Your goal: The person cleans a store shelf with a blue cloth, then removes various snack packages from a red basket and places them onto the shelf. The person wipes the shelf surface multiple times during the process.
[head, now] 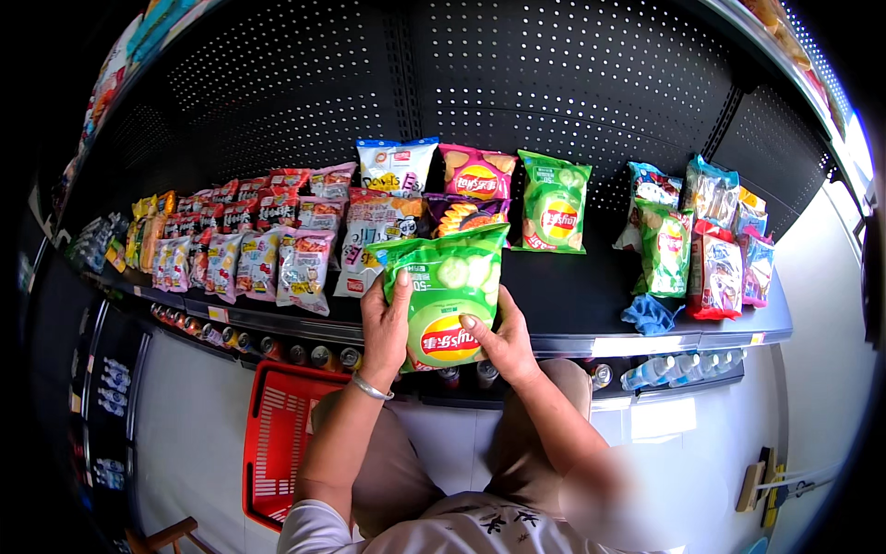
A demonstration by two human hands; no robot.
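Observation:
Between my two hands is a green Lay's chip bag [453, 291], its printing upside down to me, held just in front of the black shelf [561, 298]. My left hand [386, 325] grips its left side with the thumb on the front. On the right edge, my right hand [509, 339] holds on, thumb lying across the logo. Behind it, a purple chip bag [467, 215] and a white-and-pink snack bag [374, 232] are partly covered. A matching green Lay's bag [554, 201] stands further right, with a pink Lay's bag [477, 172] to its left.
Rows of small snack packets [304, 266] fill the shelf's left. At right are mixed snack bags [716, 270] and a crumpled blue cloth [651, 314]. Below stand cans [324, 356] and water bottles [647, 372]. A red shopping basket [252, 443] is by my left leg.

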